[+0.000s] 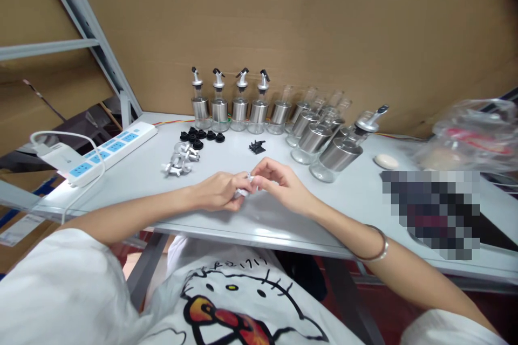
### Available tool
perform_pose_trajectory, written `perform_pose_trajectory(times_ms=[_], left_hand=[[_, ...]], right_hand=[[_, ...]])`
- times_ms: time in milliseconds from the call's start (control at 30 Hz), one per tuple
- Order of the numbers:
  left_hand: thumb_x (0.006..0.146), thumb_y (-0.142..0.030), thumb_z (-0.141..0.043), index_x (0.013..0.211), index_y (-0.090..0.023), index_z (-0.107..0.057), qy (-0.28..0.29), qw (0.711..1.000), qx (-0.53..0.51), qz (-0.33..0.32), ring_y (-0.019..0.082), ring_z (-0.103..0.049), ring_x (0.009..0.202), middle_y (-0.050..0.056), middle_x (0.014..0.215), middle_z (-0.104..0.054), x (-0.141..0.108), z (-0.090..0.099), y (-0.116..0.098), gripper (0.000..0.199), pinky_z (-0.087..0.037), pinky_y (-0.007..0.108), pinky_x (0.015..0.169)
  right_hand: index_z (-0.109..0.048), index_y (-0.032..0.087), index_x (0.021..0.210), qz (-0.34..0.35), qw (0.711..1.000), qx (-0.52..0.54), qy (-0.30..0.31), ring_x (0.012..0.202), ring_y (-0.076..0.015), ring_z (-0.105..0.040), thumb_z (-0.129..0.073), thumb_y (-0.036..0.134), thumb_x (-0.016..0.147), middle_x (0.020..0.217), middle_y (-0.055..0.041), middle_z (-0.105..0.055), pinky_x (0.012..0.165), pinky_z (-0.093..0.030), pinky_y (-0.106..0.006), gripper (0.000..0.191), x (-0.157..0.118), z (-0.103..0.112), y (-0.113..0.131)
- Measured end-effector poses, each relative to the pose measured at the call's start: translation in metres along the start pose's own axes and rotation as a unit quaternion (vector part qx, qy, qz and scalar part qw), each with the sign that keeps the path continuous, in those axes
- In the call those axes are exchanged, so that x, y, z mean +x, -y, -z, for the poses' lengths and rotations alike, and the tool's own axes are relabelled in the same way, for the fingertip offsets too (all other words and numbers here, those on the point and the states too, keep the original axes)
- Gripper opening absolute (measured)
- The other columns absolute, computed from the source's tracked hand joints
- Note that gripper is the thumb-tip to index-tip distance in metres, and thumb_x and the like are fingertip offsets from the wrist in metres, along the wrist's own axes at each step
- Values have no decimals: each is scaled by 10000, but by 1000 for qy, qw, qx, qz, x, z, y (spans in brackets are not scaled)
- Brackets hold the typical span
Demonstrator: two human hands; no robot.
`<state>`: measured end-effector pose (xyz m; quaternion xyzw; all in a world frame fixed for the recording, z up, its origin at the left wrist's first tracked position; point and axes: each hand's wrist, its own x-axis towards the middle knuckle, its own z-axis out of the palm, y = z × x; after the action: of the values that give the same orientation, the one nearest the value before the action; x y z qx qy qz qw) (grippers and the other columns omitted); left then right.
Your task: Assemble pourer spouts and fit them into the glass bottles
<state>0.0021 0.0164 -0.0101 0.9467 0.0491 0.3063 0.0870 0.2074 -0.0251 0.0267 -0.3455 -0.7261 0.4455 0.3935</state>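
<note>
Small whitish part [242, 192] held between both hands, just above the near side of the tabletop [348, 215]; its detail is mostly covered by fingers. Left hand [218, 192]: fingers curled around the part. Right hand [285, 186]: thumb and forefinger pinching its upper end, remaining fingers bent. Just beyond the hands: small black pieces [257, 146], heaped. Beyond and left of the left hand: silver-white parts [178, 164] in a pile, black stoppers [197, 144] behind them. Farther, straight beyond: four spouted bottles [240, 109], upright in a row. Beyond the right hand: spoutless bottles [313, 137], overlapping, count unclear; nearest it, another spouted bottle [339, 155]. Well left of the left hand: power strip [111, 154].
</note>
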Motion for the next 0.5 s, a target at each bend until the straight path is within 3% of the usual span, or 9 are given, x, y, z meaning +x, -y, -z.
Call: perform_pose_trajectory(times_ms=[133,300,400,500], left_hand=[[808,-149,-404,1036,-216,-390,64,996,23,51,94,-561,588,0,854,-635,3,9,-2,238,-449,210,571],[863,-247,-436,1103,-204,-414,135,982,21,132,119,-605,627,22,925,-679,14,22,-7,245,-471,242,645],[884,-436,-471,1099,-183,-437,118,983,53,131,143,-602,674,86,1031,-643,20,39,0,334,-474,272,676],[913,-449,-397,1130,-167,-458,72,967,137,202,191,-611,830,124,1125,-603,16,66,22,361,-470,318,775]], right_hand=[[-514,186,817,-44,990,129,20,537,-88,-527,-693,504,763,629,41,-564,562,-452,-242,369,3,-7,-1],[-540,182,854,-32,987,160,-15,538,-93,-545,-686,507,768,622,34,-590,570,-463,-249,367,6,-7,-5],[-563,180,878,-18,986,146,-83,546,-96,-558,-686,520,759,630,33,-597,574,-474,-252,381,8,-2,-5],[-596,178,975,-14,981,122,-153,558,-98,-568,-663,521,776,644,36,-586,594,-490,-258,403,10,7,-3]])
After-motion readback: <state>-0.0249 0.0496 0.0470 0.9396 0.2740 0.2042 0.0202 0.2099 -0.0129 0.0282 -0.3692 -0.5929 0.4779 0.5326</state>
